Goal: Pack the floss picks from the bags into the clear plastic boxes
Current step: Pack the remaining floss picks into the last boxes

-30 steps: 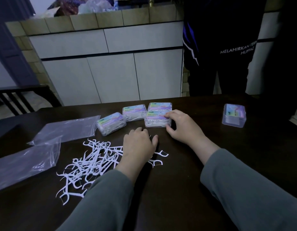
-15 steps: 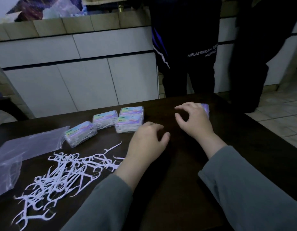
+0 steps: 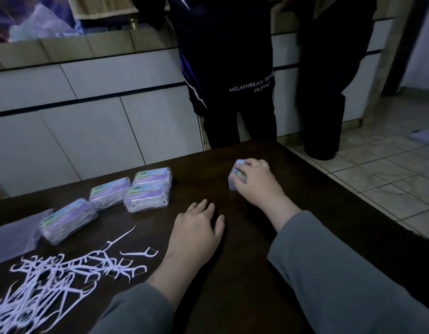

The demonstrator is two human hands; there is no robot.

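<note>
Your right hand [image 3: 253, 182] grips the small clear plastic box [image 3: 235, 175] at one o'clock for filling; your left hand [image 3: 196, 229] rests relaxed, holding nothing.

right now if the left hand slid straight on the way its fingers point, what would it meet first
Probably nothing soon: the left hand points up and slightly right over bare table, passing between the filled boxes and the lone box under the right hand. Depth is uncertain.

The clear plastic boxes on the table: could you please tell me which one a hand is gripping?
The lone box far right, under the right hand; the other four sit grouped, untouched.
</note>
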